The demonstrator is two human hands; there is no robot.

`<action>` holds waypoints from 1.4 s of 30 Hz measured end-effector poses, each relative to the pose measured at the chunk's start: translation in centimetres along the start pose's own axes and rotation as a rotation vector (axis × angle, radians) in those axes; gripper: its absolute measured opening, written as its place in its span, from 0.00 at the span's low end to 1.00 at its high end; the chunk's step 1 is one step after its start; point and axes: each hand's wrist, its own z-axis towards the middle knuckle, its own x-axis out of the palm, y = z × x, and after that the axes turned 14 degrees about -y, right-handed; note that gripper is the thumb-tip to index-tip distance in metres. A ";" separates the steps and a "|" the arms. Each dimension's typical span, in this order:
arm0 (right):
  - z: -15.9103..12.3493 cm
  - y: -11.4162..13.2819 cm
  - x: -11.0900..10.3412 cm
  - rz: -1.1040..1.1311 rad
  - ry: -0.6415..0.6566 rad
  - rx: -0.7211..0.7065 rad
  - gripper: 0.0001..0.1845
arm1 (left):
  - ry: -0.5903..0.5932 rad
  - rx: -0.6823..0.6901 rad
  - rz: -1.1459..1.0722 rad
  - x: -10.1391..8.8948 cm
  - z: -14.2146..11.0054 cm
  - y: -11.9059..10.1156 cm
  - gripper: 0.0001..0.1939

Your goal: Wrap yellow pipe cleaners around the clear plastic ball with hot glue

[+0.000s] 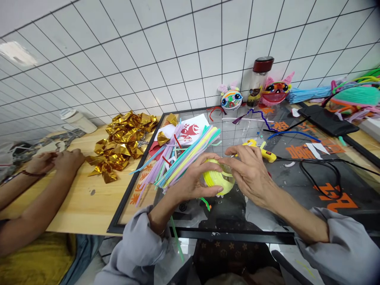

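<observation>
A round yellow craft ball point(221, 184), its left side wound with fuzzy yellow pipe cleaner and its right part smoother and see-through, is in front of me. My left hand point(197, 178) curves around its left side, thumb below and fingers on top. At its upper right edge, my right hand point(249, 172) has its fingertips closed by a short yellow pipe cleaner point(227, 174); the fingers partly hide their grip. Beside my left hand lies a thick bundle of pastel pipe cleaners point(184, 160). Just beyond my right hand is a yellow glue gun point(268, 155).
A black-framed glass board point(118, 215) lies on the wooden table. Gold folded paper pieces point(124, 134) are heaped left, near another person's hands point(65, 160). Two animal-faced craft balls point(231, 98) and a glass bottle point(257, 85) stand by the wall. A black cable point(338, 174) loops at right.
</observation>
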 end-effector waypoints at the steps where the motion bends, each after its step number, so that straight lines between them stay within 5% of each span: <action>1: 0.0 0.0 0.0 0.003 0.004 0.000 0.23 | -0.002 0.006 -0.001 0.0 0.0 0.0 0.19; 15: 0.1 0.1 -0.3 0.108 0.045 0.071 0.19 | 0.012 0.013 0.003 0.0 0.1 0.1 0.21; 25: 0.1 -0.3 -0.3 0.083 -0.146 0.054 0.11 | -0.019 0.091 -0.001 0.7 -0.1 1.1 0.43; 42: 0.1 -0.4 -1.0 0.030 -0.245 -0.103 0.11 | -0.135 -0.052 -0.075 0.4 0.1 1.6 0.33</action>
